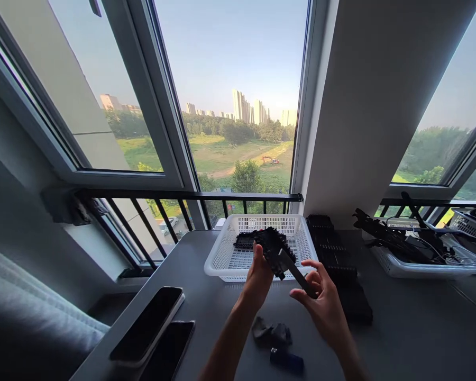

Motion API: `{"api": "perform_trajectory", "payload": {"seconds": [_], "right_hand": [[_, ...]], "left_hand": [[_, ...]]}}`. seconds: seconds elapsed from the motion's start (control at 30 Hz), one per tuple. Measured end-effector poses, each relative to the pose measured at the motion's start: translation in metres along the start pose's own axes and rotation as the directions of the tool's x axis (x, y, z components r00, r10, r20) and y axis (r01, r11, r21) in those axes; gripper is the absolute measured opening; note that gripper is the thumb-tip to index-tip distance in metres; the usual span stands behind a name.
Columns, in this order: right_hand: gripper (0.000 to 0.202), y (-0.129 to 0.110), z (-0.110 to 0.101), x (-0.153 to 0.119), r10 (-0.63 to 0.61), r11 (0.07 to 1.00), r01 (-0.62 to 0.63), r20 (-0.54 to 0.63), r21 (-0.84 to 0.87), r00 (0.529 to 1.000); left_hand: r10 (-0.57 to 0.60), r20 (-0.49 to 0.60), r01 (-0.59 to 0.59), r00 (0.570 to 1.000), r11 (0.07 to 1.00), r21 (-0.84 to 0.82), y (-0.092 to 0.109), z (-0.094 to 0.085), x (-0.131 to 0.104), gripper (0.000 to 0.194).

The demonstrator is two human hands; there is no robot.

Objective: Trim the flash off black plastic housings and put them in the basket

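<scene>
My left hand (259, 272) grips a black plastic part (273, 248) with a jagged, toothed edge and holds it up at the front of a white basket. In my right hand (321, 296) is a flat dark grey strip (297, 273), pinched between thumb and fingers. Its far end meets or overlaps the face of the black part; I cannot tell whether they are joined. Behind my hands, the white plastic basket (213, 259) holds another black toothed part (244, 239). Below my hands on the table lie a crumpled grey cloth-like piece (272, 333) and a small dark blue cylinder (286, 361).
Stacked black parts (351, 296) stand in a row right of the basket. Farther right, a white tray (412, 269) is heaped with black pieces and cables. Two phone-like slabs (148, 325) lie at the left table edge. A black railing (190, 195) runs behind the table.
</scene>
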State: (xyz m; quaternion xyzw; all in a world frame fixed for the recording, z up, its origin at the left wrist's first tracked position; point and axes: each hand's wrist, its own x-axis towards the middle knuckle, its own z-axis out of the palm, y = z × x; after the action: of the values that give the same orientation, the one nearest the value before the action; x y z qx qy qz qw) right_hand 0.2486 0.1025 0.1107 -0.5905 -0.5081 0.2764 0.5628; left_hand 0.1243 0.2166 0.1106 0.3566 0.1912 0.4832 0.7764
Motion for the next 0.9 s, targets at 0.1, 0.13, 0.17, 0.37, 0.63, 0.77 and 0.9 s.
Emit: {"api": "perform_trajectory", "payload": {"seconds": [0.1,0.13,0.17,0.37,0.63,0.77,0.9], "right_hand": [[0.057,0.018,-0.01,-0.015,0.084,0.996,-0.083,-0.019,0.039,0.996],[0.056,0.026,-0.013,-0.019,0.113,0.992,-0.111,-0.036,0.051,0.993],[0.056,0.035,-0.015,-0.023,0.139,0.989,-0.137,-0.06,0.049,0.988],[0.052,0.095,-0.014,-0.045,0.216,0.975,-0.219,-0.074,-0.032,0.974],[0.041,0.147,0.014,-0.058,0.121,0.94,-0.127,-0.04,-0.318,0.992],[0.042,0.164,0.028,-0.061,0.098,0.864,-0.137,-0.104,-0.485,0.99],[0.044,0.174,0.033,-0.058,0.083,0.837,-0.105,-0.065,-0.538,0.994]], "left_hand": [[-0.066,0.001,0.066,0.998,0.996,-0.063,0.015,-0.007,0.002,0.048],[-0.093,-0.008,0.092,0.996,0.991,-0.099,0.019,-0.008,0.002,0.049],[-0.126,-0.03,0.12,0.992,0.981,-0.153,0.024,-0.008,0.001,0.048],[-0.208,-0.174,0.149,0.963,0.942,-0.301,0.038,-0.001,-0.005,0.049],[-0.239,-0.127,0.189,0.963,0.929,-0.317,0.04,-0.007,-0.006,0.056],[-0.258,-0.136,0.204,0.957,0.926,-0.317,0.041,-0.009,-0.006,0.057],[-0.255,-0.145,0.199,0.956,0.927,-0.317,0.043,-0.008,-0.006,0.056]]}}
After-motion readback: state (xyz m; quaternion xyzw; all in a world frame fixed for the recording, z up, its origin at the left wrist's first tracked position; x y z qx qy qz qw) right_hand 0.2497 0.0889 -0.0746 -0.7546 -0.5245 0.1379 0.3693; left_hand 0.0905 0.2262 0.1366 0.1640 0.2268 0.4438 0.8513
